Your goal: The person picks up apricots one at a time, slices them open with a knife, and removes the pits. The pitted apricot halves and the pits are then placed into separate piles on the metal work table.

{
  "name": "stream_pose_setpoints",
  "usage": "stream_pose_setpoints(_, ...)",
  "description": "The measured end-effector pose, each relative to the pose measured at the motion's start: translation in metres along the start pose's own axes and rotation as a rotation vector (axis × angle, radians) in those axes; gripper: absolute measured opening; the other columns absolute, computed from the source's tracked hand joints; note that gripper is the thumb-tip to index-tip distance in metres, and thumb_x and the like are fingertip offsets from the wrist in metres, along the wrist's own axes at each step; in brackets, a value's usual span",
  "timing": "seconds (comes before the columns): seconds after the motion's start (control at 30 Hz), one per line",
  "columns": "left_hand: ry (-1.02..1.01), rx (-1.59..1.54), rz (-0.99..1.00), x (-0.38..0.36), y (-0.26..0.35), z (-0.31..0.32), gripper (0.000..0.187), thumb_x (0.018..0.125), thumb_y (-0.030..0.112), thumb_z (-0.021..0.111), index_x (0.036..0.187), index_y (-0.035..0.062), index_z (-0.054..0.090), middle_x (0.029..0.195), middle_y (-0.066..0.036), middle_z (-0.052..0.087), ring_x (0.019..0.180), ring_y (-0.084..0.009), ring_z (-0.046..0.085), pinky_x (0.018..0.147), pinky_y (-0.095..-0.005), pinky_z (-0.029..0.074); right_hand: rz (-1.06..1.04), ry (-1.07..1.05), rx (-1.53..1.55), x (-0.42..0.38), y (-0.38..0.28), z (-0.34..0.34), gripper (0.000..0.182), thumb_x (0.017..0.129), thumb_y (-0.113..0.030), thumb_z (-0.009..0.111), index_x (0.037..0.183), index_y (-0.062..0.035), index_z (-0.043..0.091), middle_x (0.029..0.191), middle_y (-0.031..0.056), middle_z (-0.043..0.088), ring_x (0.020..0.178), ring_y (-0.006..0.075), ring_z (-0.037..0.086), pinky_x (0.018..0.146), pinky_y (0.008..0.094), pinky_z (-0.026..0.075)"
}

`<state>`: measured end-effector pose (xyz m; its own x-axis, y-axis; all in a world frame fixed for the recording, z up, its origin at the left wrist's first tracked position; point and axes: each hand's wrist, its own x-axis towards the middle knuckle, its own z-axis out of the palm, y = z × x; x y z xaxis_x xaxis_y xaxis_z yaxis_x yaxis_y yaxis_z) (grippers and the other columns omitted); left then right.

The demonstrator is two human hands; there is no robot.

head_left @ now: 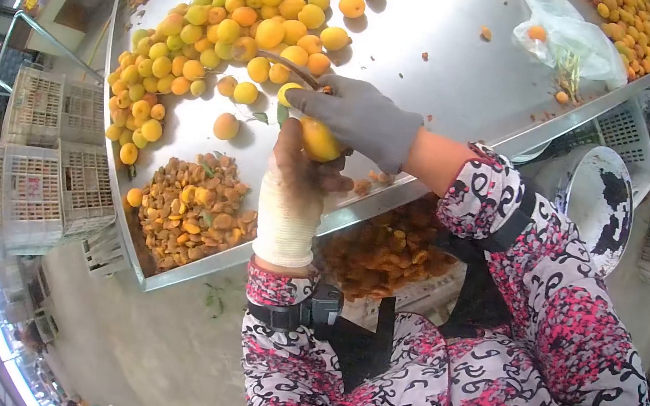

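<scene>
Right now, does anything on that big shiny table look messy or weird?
Yes: a crumpled plastic bag lies toward the right of the metal table, beside loose fruit. It looks odd, like litter among the food. Small crumbs are scattered nearby.

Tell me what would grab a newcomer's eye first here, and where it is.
The heap of yellow-orange fruit, spread over the upper left of the metal table, would likely catch the eye first. Next come the gloved hands mid-picture, the gray right hand and the stained left hand, meeting at one fruit. Pink-patterned sleeves stand out below them.
</scene>
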<state>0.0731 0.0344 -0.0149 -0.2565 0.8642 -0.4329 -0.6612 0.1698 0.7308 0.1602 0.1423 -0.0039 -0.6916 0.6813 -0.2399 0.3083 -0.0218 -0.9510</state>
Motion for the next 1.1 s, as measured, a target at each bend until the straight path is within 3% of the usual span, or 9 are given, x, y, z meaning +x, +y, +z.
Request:
stream_pose_setpoints(0.13,-0.08,0.105,0.037,-0.002,0.003,-0.008,0.055,0.089,0.053,0.041,0.114,0.0047,0.047,0.091,-0.009,0.054,0.068,-0.0151,0.054,0.06,-0.0266,0.048,-0.003,-0.03,-0.034,-0.001,-0.001,0.0,0.064,0.08,-0.054,0.055,0.105,0.0047,0.054,0.088,0.0141,0.06,0.077,0.0177,0.058,0.065,0.029,0.047)
stream_pose_setpoints(0.3,-0.045,0.051,0.092,-0.005,0.006,-0.003,0.051,0.091,0.05,0.034,0.111,0.0042,0.047,0.089,-0.01,0.054,0.065,-0.0144,0.053,0.058,-0.027,0.047,0.077,-0.094,-0.008,-0.008,-0.011,-0.002,0.066,0.079,-0.056,0.057,0.108,0.0031,0.052,0.083,0.0128,0.059,0.069,0.0139,0.056,0.056,0.0262,0.045)
stream_pose_setpoints(0.4,-0.042,0.172,0.106,-0.009,0.009,-0.008,0.046,0.093,0.044,0.033,0.112,0.0034,0.046,0.09,-0.01,0.054,0.068,-0.0138,0.053,0.059,-0.0265,0.046,-0.013,-0.1,-0.013,-0.006,-0.005,-0.001,0.064,0.078,-0.056,0.058,0.102,0.0027,0.054,0.073,0.0099,0.057,0.056,0.0116,0.052,0.047,0.0227,0.042)
stream_pose_setpoints(0.47,-0.009,0.289,0.115,-0.008,0.008,-0.008,0.043,0.094,0.039,0.034,0.114,0.0025,0.045,0.091,-0.011,0.054,0.071,-0.0135,0.054,0.061,-0.0261,0.046,0.036,-0.171,0.275,-0.012,-0.011,-0.005,0.057,0.079,-0.055,0.057,0.092,0.0012,0.055,0.062,0.0063,0.052,0.044,0.0109,0.047,0.04,0.0221,0.039)
stream_pose_setpoints(0.53,0.153,0.621,0.544,-0.003,0.003,-0.006,0.044,0.092,0.031,0.045,0.124,0.0014,0.041,0.109,-0.014,0.051,0.096,-0.0179,0.053,0.079,-0.0295,0.045,0.12,-0.192,0.343,-0.005,0.001,-0.005,0.058,0.078,-0.057,0.055,0.088,0.0003,0.056,0.06,0.0064,0.051,0.043,0.0118,0.046,0.037,0.024,0.038)
stream_pose_setpoints(0.6,-0.048,0.585,0.626,-0.005,0.005,-0.004,0.051,0.088,0.012,0.048,0.135,0.0018,0.029,0.127,-0.013,0.04,0.112,-0.0195,0.045,0.097,-0.0319,0.034,0.19,-0.212,0.41,-0.006,0.001,-0.008,0.057,0.079,-0.058,0.051,0.079,-0.0016,0.058,0.054,0.0053,0.047,0.036,0.0125,0.042,0.027,0.0259,0.033)
stream_pose_setpoints(0.7,-0.069,0.7,0.642,-0.013,0.005,0.006,0.062,0.079,0.004,0.053,0.135,0.0021,0.029,0.126,-0.014,0.04,0.114,-0.0209,0.041,0.094,-0.0314,0.038,0.183,-0.236,0.425,-0.009,0.002,-0.007,0.057,0.08,-0.058,0.048,0.081,-0.0021,0.057,0.054,0.0054,0.047,0.036,0.0126,0.042,0.027,0.0258,0.032)
stream_pose_setpoints(0.83,-0.073,0.531,0.513,-0.01,0.004,0.0,0.063,0.079,0.007,0.057,0.135,0.0013,0.029,0.125,-0.013,0.04,0.113,-0.0207,0.042,0.095,-0.032,0.037,0.184,-0.241,0.515,-0.004,0.009,0.002,0.041,0.089,-0.045,0.044,0.099,-0.0059,0.053,0.06,0.0016,0.049,0.041,0.0085,0.041,0.035,0.0203,0.033)
stream_pose_setpoints(1.1,-0.026,0.602,0.59,-0.001,-0.004,-0.01,0.06,0.08,0.006,0.056,0.134,0.0027,0.031,0.125,-0.011,0.041,0.111,-0.0193,0.044,0.094,-0.0314,0.037,0.159,-0.229,0.446,-0.008,-0.002,0.0,0.045,0.089,-0.046,0.043,0.104,-0.0052,0.053,0.064,0.0023,0.052,0.042,0.0076,0.043,0.037,0.0202,0.034)
